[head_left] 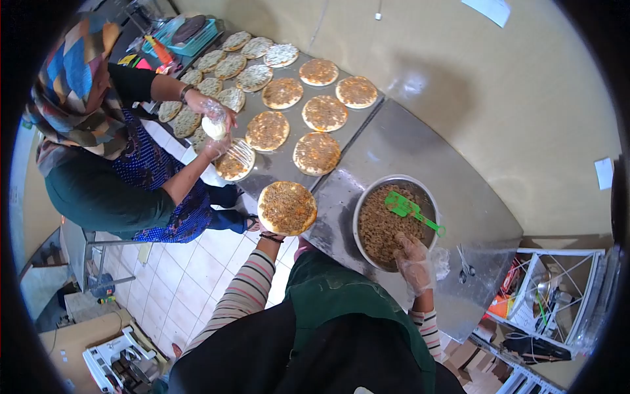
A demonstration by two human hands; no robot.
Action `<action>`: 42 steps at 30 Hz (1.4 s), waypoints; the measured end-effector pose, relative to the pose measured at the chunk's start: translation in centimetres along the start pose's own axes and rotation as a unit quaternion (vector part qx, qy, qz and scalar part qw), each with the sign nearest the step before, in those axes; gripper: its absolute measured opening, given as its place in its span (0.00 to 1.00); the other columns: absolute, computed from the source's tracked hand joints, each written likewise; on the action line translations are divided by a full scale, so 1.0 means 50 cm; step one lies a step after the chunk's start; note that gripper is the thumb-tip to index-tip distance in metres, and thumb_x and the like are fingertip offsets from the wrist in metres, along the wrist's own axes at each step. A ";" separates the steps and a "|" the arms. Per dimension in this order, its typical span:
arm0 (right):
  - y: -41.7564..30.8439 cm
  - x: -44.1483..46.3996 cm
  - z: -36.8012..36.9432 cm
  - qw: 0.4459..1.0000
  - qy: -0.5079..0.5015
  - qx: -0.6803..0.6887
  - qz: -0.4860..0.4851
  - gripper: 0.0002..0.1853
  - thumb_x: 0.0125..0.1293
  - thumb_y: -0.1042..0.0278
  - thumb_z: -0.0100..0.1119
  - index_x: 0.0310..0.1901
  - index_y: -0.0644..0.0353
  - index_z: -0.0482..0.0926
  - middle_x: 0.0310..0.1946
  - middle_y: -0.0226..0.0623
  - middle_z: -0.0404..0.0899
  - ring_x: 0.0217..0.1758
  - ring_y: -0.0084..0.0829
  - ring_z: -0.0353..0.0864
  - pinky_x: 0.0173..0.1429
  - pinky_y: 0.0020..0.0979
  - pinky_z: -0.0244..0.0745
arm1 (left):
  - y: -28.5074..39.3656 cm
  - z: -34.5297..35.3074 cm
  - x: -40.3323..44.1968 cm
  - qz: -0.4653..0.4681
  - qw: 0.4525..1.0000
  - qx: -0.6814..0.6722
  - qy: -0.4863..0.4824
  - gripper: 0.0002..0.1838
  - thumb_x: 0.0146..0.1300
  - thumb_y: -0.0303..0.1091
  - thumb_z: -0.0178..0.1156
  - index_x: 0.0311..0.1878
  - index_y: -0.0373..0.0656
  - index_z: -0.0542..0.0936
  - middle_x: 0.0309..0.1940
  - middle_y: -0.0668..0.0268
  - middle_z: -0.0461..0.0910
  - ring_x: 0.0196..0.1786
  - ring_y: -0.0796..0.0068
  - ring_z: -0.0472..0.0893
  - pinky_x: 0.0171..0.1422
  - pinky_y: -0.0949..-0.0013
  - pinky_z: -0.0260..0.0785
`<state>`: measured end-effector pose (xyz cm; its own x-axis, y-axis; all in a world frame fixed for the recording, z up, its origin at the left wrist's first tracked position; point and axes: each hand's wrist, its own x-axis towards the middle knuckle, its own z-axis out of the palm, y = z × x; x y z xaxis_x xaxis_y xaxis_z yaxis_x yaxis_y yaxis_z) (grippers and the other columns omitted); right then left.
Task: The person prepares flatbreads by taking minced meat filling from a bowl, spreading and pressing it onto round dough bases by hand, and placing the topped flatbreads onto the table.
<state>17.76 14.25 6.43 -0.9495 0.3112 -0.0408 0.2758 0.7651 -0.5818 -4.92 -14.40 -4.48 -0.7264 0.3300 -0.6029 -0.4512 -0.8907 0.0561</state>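
Note:
My left hand point(271, 237) supports a round flatbread point(287, 208) topped with brown minced filling from below, beyond the table's edge. Most of that hand is hidden beneath the bread. In a clear plastic glove, my right hand point(413, 259) reaches over the near right rim of a metal bowl point(357, 226). Its fingers are drawn together, with their tips in the crumbly brown minced filling point(380, 230). A green spatula point(410, 211) lies on the filling, its handle over the bowl's right rim.
At left, a person's gloved hands point(216, 128) hold something white above a topped flatbread point(231, 167) with white streaks. Several topped flatbreads point(325, 113) cover the metal table point(367, 154). Scissors point(466, 264) lie right of the bowl; a white rack point(558, 295) stands beyond.

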 end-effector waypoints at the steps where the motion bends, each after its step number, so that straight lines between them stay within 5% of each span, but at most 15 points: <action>1: -0.001 0.001 0.002 1.000 -0.003 0.002 -0.005 0.21 0.53 0.73 0.58 0.52 0.58 0.75 0.49 0.50 0.75 0.51 0.47 0.75 0.56 0.38 0.71 | 0.003 -0.009 0.006 0.018 1.000 -0.010 0.018 0.26 0.68 0.49 0.35 0.62 0.43 0.65 0.62 0.53 0.65 0.61 0.56 0.70 0.62 0.49 0.65; 13: -0.037 0.020 -0.020 0.998 0.026 -0.003 0.061 0.17 0.54 0.73 0.58 0.48 0.59 0.76 0.47 0.47 0.75 0.48 0.46 0.76 0.53 0.39 0.72 | 0.108 -0.109 0.125 0.095 0.972 -0.099 0.191 0.25 0.68 0.46 0.34 0.62 0.43 0.65 0.64 0.54 0.63 0.63 0.58 0.68 0.63 0.49 0.64; 15: -0.063 0.028 -0.014 0.979 0.201 0.025 0.007 0.17 0.55 0.73 0.57 0.49 0.59 0.75 0.49 0.47 0.75 0.49 0.46 0.76 0.53 0.40 0.72 | 0.125 -0.130 0.135 0.103 0.963 -0.100 0.229 0.25 0.68 0.45 0.34 0.62 0.43 0.65 0.64 0.55 0.63 0.63 0.58 0.68 0.63 0.49 0.63; 20: -0.009 0.022 0.038 0.990 0.140 0.005 0.017 0.21 0.57 0.70 0.56 0.54 0.60 0.72 0.50 0.49 0.73 0.52 0.47 0.74 0.56 0.38 0.70 | 0.104 -0.108 0.144 0.110 0.939 -0.101 0.311 0.25 0.67 0.45 0.30 0.62 0.46 0.65 0.67 0.62 0.60 0.64 0.62 0.67 0.62 0.48 0.63; 22: -0.008 0.017 0.044 0.995 0.086 0.027 0.050 0.21 0.55 0.69 0.58 0.52 0.61 0.73 0.50 0.52 0.73 0.56 0.49 0.71 0.58 0.41 0.68 | 0.136 -0.183 0.168 0.073 0.919 -0.057 0.384 0.25 0.66 0.48 0.31 0.59 0.49 0.67 0.60 0.63 0.69 0.61 0.63 0.70 0.61 0.47 0.64; 23: -0.013 0.013 0.040 0.993 0.097 0.031 0.059 0.21 0.55 0.69 0.58 0.52 0.61 0.73 0.50 0.52 0.73 0.56 0.49 0.71 0.58 0.41 0.68 | 0.134 -0.203 0.166 0.093 0.904 0.137 0.395 0.26 0.61 0.48 0.39 0.60 0.49 0.66 0.59 0.58 0.68 0.54 0.60 0.74 0.57 0.51 0.65; 25: -0.019 0.019 0.019 0.989 0.124 0.076 0.024 0.21 0.59 0.63 0.54 0.54 0.58 0.72 0.51 0.50 0.73 0.55 0.48 0.72 0.61 0.40 0.67 | 0.118 -0.198 0.166 0.111 0.858 0.329 0.379 0.29 0.56 0.48 0.48 0.62 0.50 0.65 0.59 0.53 0.67 0.48 0.58 0.78 0.54 0.55 0.66; 27: -0.013 0.021 0.025 0.975 0.157 0.147 0.057 0.20 0.61 0.60 0.52 0.53 0.57 0.73 0.50 0.50 0.74 0.56 0.48 0.71 0.62 0.41 0.65 | 0.082 -0.180 0.134 0.195 0.765 0.568 0.234 0.25 0.56 0.41 0.55 0.54 0.35 0.69 0.45 0.59 0.71 0.42 0.69 0.69 0.51 0.64 0.62; 28: 0.002 0.017 0.042 0.981 0.163 0.103 0.020 0.18 0.61 0.61 0.52 0.52 0.57 0.73 0.48 0.50 0.75 0.55 0.47 0.72 0.60 0.41 0.66 | -0.038 -0.082 0.028 0.339 0.722 0.575 0.181 0.18 0.57 0.33 0.57 0.49 0.33 0.70 0.40 0.61 0.72 0.41 0.71 0.70 0.51 0.68 0.63; 31: 0.010 -0.006 0.029 0.970 0.231 0.081 0.016 0.14 0.61 0.67 0.54 0.48 0.59 0.75 0.42 0.47 0.77 0.49 0.44 0.76 0.54 0.39 0.71 | -0.139 -0.013 -0.066 0.312 0.715 0.626 0.009 0.20 0.58 0.26 0.57 0.54 0.35 0.67 0.48 0.59 0.69 0.49 0.69 0.71 0.56 0.68 0.62; 33: 0.008 -0.041 -0.002 0.873 0.317 0.352 0.112 0.12 0.60 0.67 0.56 0.44 0.59 0.77 0.40 0.44 0.78 0.46 0.40 0.77 0.51 0.35 0.72 | -0.160 -0.007 -0.088 0.330 0.682 0.652 -0.040 0.20 0.59 0.27 0.55 0.55 0.34 0.67 0.50 0.60 0.69 0.52 0.69 0.68 0.60 0.68 0.58; 37: 0.213 -0.136 0.020 0.883 0.354 0.065 0.300 0.16 0.60 0.62 0.56 0.49 0.59 0.75 0.48 0.45 0.75 0.51 0.40 0.75 0.54 0.36 0.70 | -0.144 0.018 -0.107 0.308 0.643 0.685 -0.150 0.22 0.59 0.26 0.56 0.57 0.37 0.65 0.54 0.62 0.65 0.56 0.68 0.65 0.61 0.65 0.58; 39: 0.229 -0.138 0.015 0.872 0.336 -0.010 0.355 0.18 0.59 0.60 0.56 0.50 0.57 0.76 0.50 0.45 0.75 0.54 0.42 0.74 0.57 0.39 0.69 | -0.125 0.033 -0.109 0.318 0.568 0.733 -0.196 0.22 0.58 0.26 0.57 0.57 0.39 0.67 0.54 0.63 0.65 0.56 0.69 0.65 0.61 0.65 0.58; 41: 0.226 -0.134 0.005 0.861 0.121 -0.078 0.487 0.23 0.60 0.55 0.53 0.56 0.53 0.72 0.60 0.47 0.66 0.61 0.45 0.69 0.63 0.40 0.64 | -0.115 0.045 -0.120 0.276 0.576 0.742 -0.203 0.22 0.58 0.25 0.56 0.57 0.40 0.67 0.53 0.64 0.66 0.56 0.70 0.65 0.61 0.65 0.57; 42: 0.245 -0.126 0.016 0.859 0.129 -0.075 0.490 0.23 0.60 0.55 0.53 0.56 0.53 0.72 0.60 0.47 0.66 0.61 0.45 0.69 0.63 0.40 0.64 | -0.110 0.046 -0.121 0.267 0.578 0.739 -0.222 0.23 0.58 0.25 0.56 0.57 0.39 0.67 0.53 0.63 0.66 0.56 0.70 0.65 0.62 0.66 0.57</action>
<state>27.00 21.21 -1.12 -0.1902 0.9468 -0.2597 0.9582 0.1215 -0.2589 0.75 -10.75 0.70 -0.8803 0.4706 0.0592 0.1863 0.2283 0.9556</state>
